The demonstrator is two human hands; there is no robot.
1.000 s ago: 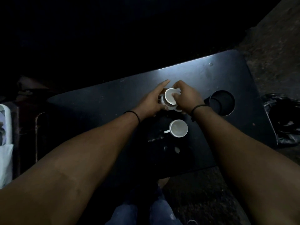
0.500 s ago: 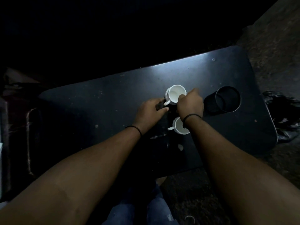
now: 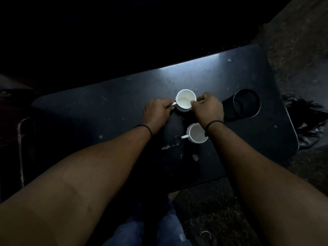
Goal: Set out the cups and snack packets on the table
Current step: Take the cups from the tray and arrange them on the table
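One dark table (image 3: 106, 112), scuffed and speckled, carries all items. One black round holder (image 3: 246, 103) sits just to the right of the right hand (image 3: 209, 109). Two white cups are present, both upright with handles pointing left. The far cup (image 3: 185, 101) stands between the two hands: the left hand (image 3: 156, 112) pinches its handle with curled fingers, and the right hand grips its right rim with thumb and fingers. The near cup (image 3: 196, 134) stands on the table directly beneath the right wrist, untouched. Each wrist carries one black band.
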